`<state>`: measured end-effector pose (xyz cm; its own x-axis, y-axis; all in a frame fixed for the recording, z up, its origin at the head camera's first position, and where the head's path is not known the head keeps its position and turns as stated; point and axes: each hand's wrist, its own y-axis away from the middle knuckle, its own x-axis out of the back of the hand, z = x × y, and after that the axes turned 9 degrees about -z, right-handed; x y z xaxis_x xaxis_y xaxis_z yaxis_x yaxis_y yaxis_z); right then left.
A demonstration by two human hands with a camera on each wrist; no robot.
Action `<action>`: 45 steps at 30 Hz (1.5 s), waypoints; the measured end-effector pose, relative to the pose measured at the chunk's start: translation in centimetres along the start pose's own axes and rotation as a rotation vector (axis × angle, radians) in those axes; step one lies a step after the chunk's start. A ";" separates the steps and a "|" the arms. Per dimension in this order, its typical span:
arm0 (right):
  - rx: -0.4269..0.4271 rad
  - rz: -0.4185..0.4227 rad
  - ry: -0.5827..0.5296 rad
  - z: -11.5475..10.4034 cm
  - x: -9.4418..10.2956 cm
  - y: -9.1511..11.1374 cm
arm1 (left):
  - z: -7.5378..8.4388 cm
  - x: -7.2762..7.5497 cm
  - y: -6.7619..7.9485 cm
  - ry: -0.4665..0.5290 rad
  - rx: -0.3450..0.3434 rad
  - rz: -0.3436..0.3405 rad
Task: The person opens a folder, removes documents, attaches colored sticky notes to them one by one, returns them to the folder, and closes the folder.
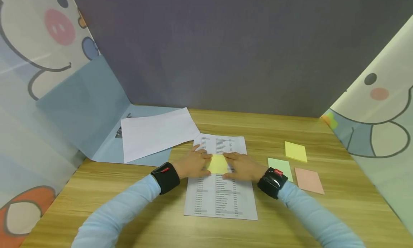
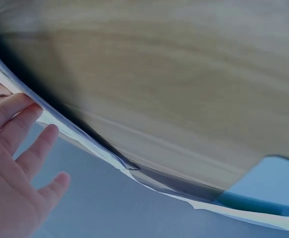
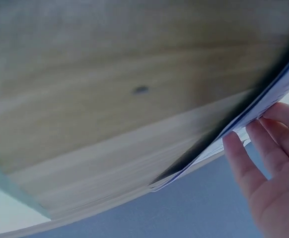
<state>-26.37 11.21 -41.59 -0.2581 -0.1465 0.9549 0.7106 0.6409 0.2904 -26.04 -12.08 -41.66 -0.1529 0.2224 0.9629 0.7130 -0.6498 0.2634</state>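
A printed sheet (image 1: 221,198) with columns of text lies on the table, and a yellow sticky note (image 1: 217,165) is on its middle. From the left, my left hand (image 1: 193,163) touches the note's edge with its fingertips, thumb toward me. My right hand (image 1: 246,166) does the same at the right edge. In the left wrist view the left hand (image 2: 15,153) has its fingers extended, some tips against the paper. The right wrist view shows the right hand (image 3: 276,158) with fairly straight fingers at the sheet. Neither hand visibly pinches anything.
A blue folder (image 1: 93,104) stands open at the back left, with a blank white sheet (image 1: 158,133) across it, close to the printed page. To the right lie yellow (image 1: 295,152), green (image 1: 280,167) and pink (image 1: 309,180) sticky note pads. A dark panel (image 1: 226,51) rises behind.
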 end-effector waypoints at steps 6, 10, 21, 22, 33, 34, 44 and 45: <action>0.005 0.001 -0.009 0.0 0.0 0.5 | -0.3 -0.3 0.8 0.030 -0.007 0.012; -0.002 -0.007 0.000 -0.1 -0.1 0.6 | -0.3 -0.4 1.4 0.053 0.003 0.022; 0.000 -0.016 -0.003 0.0 -0.4 1.4 | -3.8 1.0 4.0 0.412 0.051 0.101; 0.002 -0.016 -0.004 0.0 -0.5 1.5 | -5.0 1.1 4.4 0.509 0.081 0.138; -0.009 -0.029 -0.015 -0.3 -0.4 1.4 | -15.6 -0.3 11.7 1.254 0.675 0.332; -0.014 -0.033 -0.021 -0.3 -0.4 1.4 | -16.1 -0.6 12.0 1.265 0.704 0.323; -0.012 -0.035 -0.083 -0.1 -0.4 1.1 | -19.4 -3.1 13.2 1.396 0.914 0.291; -0.006 -0.026 -0.106 0.0 -0.3 1.2 | -19.6 -3.3 13.2 1.408 0.927 0.302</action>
<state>-25.45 12.06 -41.49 -0.3440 -0.0820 0.9354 0.7064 0.6337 0.3153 -29.48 -35.62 -40.17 -0.0255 -0.9130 0.4071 0.8783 0.1740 0.4453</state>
